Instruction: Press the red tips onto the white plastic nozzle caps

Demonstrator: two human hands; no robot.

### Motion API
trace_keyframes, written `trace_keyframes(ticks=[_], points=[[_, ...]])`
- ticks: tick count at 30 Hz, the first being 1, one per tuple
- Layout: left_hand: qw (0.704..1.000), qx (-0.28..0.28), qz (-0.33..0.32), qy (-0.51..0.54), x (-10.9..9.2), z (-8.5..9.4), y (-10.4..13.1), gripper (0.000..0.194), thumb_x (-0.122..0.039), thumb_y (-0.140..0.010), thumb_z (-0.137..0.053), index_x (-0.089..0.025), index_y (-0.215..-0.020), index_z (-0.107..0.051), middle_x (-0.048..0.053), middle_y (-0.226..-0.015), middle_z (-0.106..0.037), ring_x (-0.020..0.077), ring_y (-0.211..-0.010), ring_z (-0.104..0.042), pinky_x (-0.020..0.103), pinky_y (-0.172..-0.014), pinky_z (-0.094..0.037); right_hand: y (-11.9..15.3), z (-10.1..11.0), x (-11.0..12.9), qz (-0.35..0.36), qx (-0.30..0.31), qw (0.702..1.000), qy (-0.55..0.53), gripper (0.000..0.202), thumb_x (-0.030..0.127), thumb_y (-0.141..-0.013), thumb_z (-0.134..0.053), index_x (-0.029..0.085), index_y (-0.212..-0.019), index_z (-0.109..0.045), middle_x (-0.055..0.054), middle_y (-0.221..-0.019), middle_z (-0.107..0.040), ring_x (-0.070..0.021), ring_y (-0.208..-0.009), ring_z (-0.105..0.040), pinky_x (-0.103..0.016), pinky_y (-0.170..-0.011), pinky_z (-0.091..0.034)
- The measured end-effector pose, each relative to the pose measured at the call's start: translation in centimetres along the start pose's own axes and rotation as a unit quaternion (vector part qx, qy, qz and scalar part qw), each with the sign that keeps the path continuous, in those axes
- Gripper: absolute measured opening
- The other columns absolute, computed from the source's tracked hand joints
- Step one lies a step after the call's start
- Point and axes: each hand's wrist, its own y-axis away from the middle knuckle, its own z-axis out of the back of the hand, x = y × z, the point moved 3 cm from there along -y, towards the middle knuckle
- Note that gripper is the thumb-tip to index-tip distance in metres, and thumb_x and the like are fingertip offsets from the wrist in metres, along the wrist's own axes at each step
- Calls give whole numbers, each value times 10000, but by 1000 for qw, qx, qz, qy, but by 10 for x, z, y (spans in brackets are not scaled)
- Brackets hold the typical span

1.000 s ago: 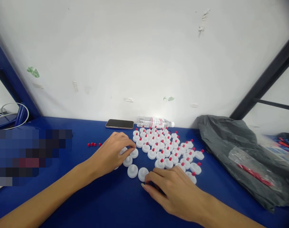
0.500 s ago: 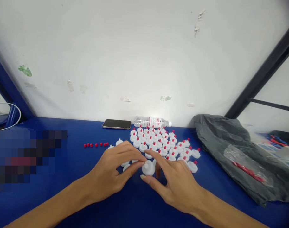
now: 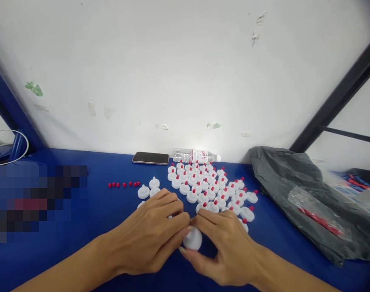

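A round white plastic nozzle cap (image 3: 193,240) is between my two hands, near the front of the blue table. My right hand (image 3: 227,247) grips its round base between thumb and fingers. The fingers of my left hand (image 3: 154,235) are closed around its nozzle end, which they hide, so any red tip there cannot be seen. Just beyond my hands stand many similar white caps with red tips (image 3: 202,197). Several white caps without red tips (image 3: 143,192) stand beyond my left hand, partly covered by it. Several small red tips (image 3: 124,185) lie in a row farther left.
A phone (image 3: 150,158) and a clear plastic bottle (image 3: 183,155) lie along the wall. On the right, a dark plastic bag (image 3: 273,178) carries a clear packet of red pieces (image 3: 320,221). A blurred-out patch (image 3: 29,202) covers the left side.
Both hands have come nearer to me with the white nozzle cap. My left fingers have curled more tightly over its nozzle, and my right hand has closed in on the base.
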Motion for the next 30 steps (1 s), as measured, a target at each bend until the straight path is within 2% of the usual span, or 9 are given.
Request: trace_keyframes(ticks=[4,6,7,9,12,14,18,22,30], points=[[999,-32,-1,22,-4,1,-3,243,-125,-1034,-423,-241,-824,-453,-12,-733,-584,186,-704,-476,405,-771,-379,-4,8,3,3,-20,1000,-10,282,440,-1038,-561,213,-918,-679,33,-718,-666,-139,-570,-635,-312,-532,-376],[997,-55,48,11,5,12,-2,301,-165,-1059,-372,-243,-769,-401,-26,-696,-550,172,-680,-463,388,-745,-375,-5,11,4,27,-49,998,25,235,388,-1021,-592,195,-932,-692,18,-720,-681,-147,-558,-641,-316,-509,-384],[994,-71,83,-5,13,23,0,337,-196,-1074,-333,-243,-744,-381,-30,-675,-528,168,-669,-459,377,-730,-375,-5,13,4,45,-64,996,52,212,356,-1006,-608,181,-928,-699,8,-715,-686,-150,-538,-636,-321,-488,-376],[967,-102,217,-91,41,51,7,407,-295,-1100,-278,-251,-705,-363,-27,-654,-491,177,-661,-442,362,-699,-369,-6,13,2,74,-86,989,100,193,311,-975,-615,162,-895,-710,-3,-682,-675,-154,-488,-614,-333,-445,-346],[922,-114,328,-173,86,93,21,397,-367,-1082,-355,-256,-706,-417,-15,-654,-486,209,-704,-434,374,-722,-328,-6,9,-3,69,-73,989,112,213,295,-958,-574,153,-928,-729,4,-670,-656,-157,-471,-613,-335,-427,-339],[901,-68,377,-205,114,105,30,422,-355,-1066,-396,-258,-656,-388,-5,-583,-433,227,-698,-410,369,-689,-272,-4,5,-5,55,-47,992,99,269,261,-965,-538,142,-1110,-730,-5,-772,-712,-166,-549,-680,-327,-457,-380],[897,62,400,-177,147,89,46,355,-437,-1031,-504,-219,-848,-716,68,-839,-751,311,-934,-629,384,-793,-421,0,0,-3,45,1,996,83,397,189,-997,-509,203,-1375,-628,-16,-1054,-797,-168,-727,-769,-313,-553,-462],[893,167,397,-129,155,71,57,291,-406,-1042,-588,-205,-969,-785,30,-980,-797,246,-939,-707,368,-872,-526,3,-4,-4,34,42,996,68,403,183,-1013,-541,274,-1402,-590,12,-1166,-803,-158,-760,-777,-306,-573,-454],[853,267,426,-138,173,76,70,316,-394,-1017,-703,-173,-1243,-696,81,-1250,-733,238,-1079,-726,465,-940,-628,4,-6,-8,29,55,998,30,311,149,-988,-587,296,-1261,-615,64,-1070,-803,-156,-723,-762,-308,-592,-416]])
